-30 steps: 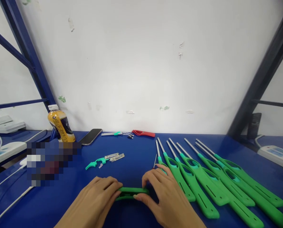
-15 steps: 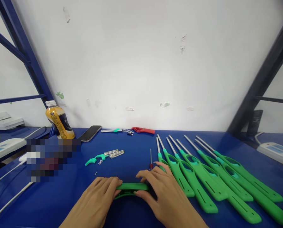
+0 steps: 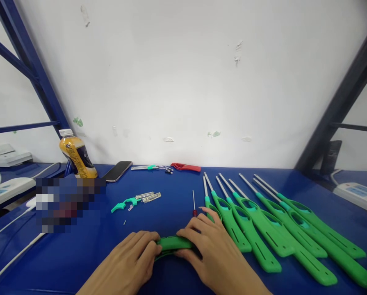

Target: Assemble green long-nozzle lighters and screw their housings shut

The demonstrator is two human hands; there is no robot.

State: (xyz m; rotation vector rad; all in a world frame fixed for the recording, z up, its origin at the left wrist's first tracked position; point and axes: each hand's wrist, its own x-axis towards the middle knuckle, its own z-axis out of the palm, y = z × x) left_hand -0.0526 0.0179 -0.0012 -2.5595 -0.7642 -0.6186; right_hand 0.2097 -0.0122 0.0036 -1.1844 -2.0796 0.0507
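Observation:
Between my hands is a green plastic lighter casing (image 3: 174, 243), held low over the front of the blue table. My left hand (image 3: 137, 254) grips its left end with fingers and thumb closed. At the other end my right hand (image 3: 206, 246) pinches it between thumb and fingers. A narrow dark gap shows along the casing's lower side; its ends are hidden by my fingers. Just beyond my right hand lies a small screwdriver (image 3: 194, 207) with a red handle. Teal trigger parts (image 3: 131, 201) and clear fuel tubes (image 3: 151, 197) lie past my left hand, near a tiny screw (image 3: 124, 222).
Several green long-neck lighters (image 3: 254, 221) lie fanned out on the right. Along the wall are metal rods with wires (image 3: 152, 167) and a red lighter casing (image 3: 186, 167). A phone (image 3: 118, 171) and a yellow bottle (image 3: 78, 155) stand back left, with white cables (image 3: 15, 262) nearer.
The green casing has turned slightly in my hands, and the dark gap on its lower side looks narrower. My left fingers have shifted along its end.

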